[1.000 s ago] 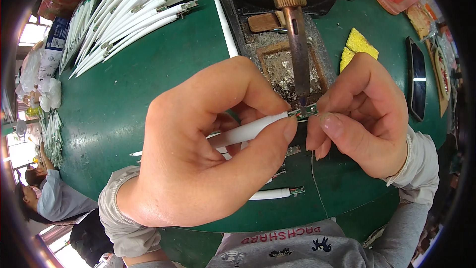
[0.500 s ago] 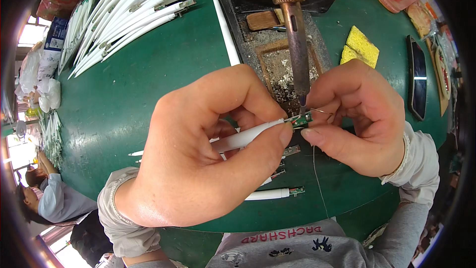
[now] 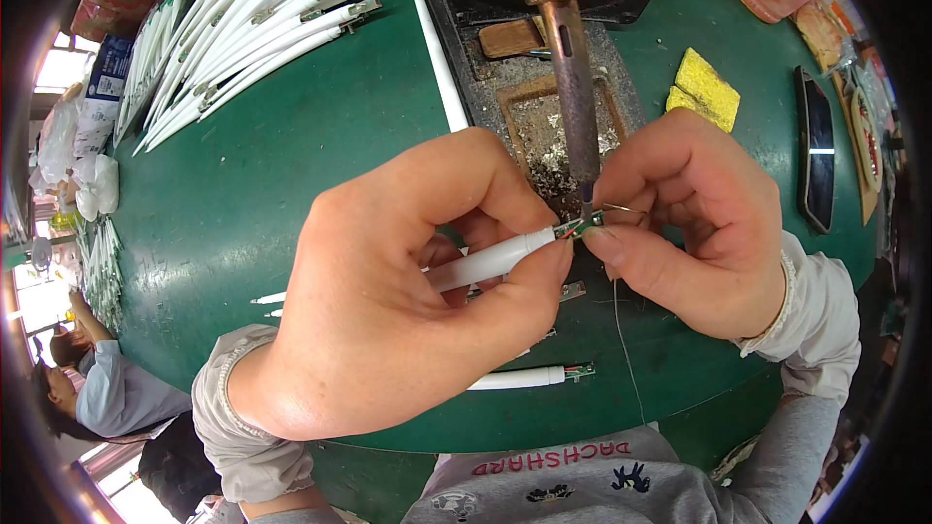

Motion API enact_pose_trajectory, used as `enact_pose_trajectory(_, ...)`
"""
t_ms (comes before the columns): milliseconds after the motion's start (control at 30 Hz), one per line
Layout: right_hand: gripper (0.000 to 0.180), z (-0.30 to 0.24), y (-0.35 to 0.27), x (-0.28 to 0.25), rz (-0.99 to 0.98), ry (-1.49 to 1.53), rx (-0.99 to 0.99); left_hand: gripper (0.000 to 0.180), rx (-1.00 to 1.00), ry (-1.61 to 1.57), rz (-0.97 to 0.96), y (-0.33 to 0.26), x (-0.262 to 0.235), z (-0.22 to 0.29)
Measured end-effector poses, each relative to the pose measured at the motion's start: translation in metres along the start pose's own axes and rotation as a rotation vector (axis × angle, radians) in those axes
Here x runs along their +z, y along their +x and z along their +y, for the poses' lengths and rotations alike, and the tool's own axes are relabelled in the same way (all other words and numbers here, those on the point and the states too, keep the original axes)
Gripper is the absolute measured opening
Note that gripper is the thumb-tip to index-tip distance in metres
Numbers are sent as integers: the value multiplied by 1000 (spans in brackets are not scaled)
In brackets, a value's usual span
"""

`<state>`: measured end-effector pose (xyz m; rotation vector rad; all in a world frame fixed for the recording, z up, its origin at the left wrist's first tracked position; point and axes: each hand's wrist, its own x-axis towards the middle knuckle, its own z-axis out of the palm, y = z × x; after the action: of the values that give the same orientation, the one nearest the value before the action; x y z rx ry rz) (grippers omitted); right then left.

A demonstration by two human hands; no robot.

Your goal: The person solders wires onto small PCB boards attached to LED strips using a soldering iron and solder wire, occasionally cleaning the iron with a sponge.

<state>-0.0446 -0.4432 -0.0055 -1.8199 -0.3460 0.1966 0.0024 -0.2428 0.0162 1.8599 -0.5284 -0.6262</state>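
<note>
Above a green table (image 3: 223, 204), the left hand (image 3: 393, 301) grips a probably light, stiff pen (image 3: 510, 254), best held by its barrel (image 3: 476, 270), its fragile-looking circuit board (image 3: 594, 220) at the soldering iron (image 3: 575, 87), the right hand (image 3: 694, 233) pinching wire (image 3: 621, 330).

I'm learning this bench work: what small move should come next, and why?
Perhaps ease the thin wire at the right hand slightly toward the soldering iron's tip: the wire's end shows close beside it, and the left hand holds the white tube with its green board right by that tip.
</note>
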Motion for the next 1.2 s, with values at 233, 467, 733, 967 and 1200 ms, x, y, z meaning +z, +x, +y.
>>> enact_pose_trajectory(233, 28, 5, 3, 5, 129, 261, -24, 13, 13, -265, 28, 3, -3, 0)
enact_pose_trajectory(467, 24, 5, 5, 7, 188, 212, -76, 13, 8, -316, 24, 2, -5, 1)
enact_pose_trajectory(733, 22, 11, 5, 5, 185, 193, -75, 13, -125, -372, 49, 3, -6, 2)
enact_pose_trajectory(967, 22, 15, 2, 1, 134, 200, -32, 14, -34, -150, 28, -6, -2, 0)
enact_pose_trajectory(1200, 20, 15, 1, 2, 109, 215, -46, 14, -16, 28, -61, -10, -3, 1)
